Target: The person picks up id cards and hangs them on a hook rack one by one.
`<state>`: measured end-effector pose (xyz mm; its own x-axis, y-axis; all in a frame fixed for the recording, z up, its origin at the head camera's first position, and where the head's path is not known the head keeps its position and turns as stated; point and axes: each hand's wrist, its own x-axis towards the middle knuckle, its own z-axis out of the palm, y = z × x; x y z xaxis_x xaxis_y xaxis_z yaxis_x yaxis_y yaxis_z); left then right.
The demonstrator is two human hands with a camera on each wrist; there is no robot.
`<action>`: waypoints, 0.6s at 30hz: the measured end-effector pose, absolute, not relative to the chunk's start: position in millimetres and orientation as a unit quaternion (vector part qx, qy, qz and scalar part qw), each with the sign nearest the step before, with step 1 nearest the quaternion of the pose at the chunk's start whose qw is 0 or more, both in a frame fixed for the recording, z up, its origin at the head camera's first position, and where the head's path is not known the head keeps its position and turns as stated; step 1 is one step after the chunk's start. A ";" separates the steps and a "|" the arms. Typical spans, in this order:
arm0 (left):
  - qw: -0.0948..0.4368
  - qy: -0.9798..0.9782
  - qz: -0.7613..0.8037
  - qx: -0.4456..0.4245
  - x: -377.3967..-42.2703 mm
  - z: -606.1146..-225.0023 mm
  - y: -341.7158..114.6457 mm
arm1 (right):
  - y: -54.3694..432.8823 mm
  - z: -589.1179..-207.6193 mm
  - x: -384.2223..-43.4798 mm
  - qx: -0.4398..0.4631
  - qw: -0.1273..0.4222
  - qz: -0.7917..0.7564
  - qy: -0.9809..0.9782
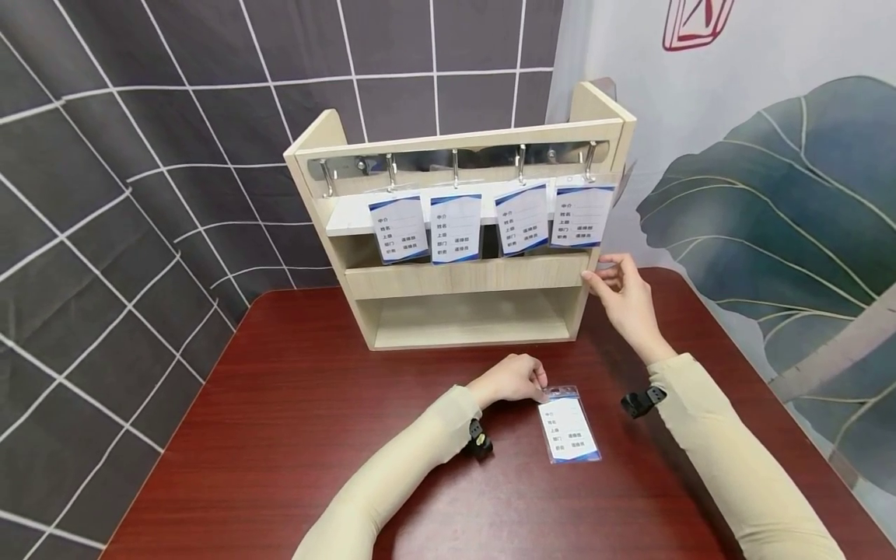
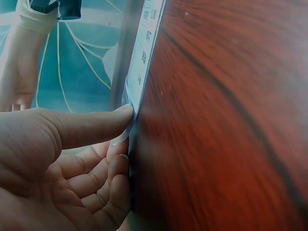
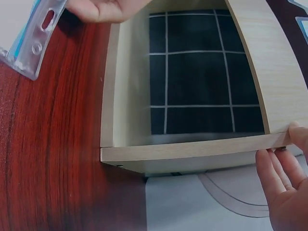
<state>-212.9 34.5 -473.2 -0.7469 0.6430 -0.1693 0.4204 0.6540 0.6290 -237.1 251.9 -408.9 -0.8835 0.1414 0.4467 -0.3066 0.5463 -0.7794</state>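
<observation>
A clear plastic badge holder with a white and blue card (image 1: 569,429) lies on the red-brown table, its slotted end towards the shelf. My left hand (image 1: 514,379) pinches that end; in the left wrist view the thumb (image 2: 98,127) presses on the plastic with fingers beneath. Behind it stands a pale wooden shelf (image 1: 469,278). My right hand (image 1: 625,299) grips the shelf's right side panel, thumb at the front edge and fingers on the outer face, as the right wrist view shows at the panel (image 3: 192,151). Several similar badges (image 1: 456,229) hang along the shelf front.
A metal strip with several hooks (image 1: 455,167) runs across the shelf's upper front. The red-brown table (image 1: 280,435) extends around the shelf. Dark grid-patterned cloth (image 1: 231,132) hangs behind and to the left; a leaf-patterned backdrop (image 1: 770,202) is on the right.
</observation>
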 end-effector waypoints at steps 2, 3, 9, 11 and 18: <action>0.194 0.888 0.290 0.298 -212.2 -473.9 31.1 | 251.9 -409.1 -236.8 0.049 0.237 0.474 -0.847; 0.194 0.888 0.290 0.299 -212.0 -474.4 29.6 | 251.9 -409.1 -236.8 0.049 0.237 0.474 -0.846; 0.193 0.887 0.291 0.301 -209.6 -477.1 20.5 | 251.9 -409.5 -237.5 0.048 0.236 0.472 -0.848; 0.193 0.887 0.294 0.299 -207.5 -475.8 16.8 | 251.6 -408.9 -237.1 0.048 0.236 0.472 -0.848; 0.191 0.886 0.296 0.302 -201.7 -473.3 2.3 | 251.2 -408.5 -236.5 0.047 0.238 0.474 -0.847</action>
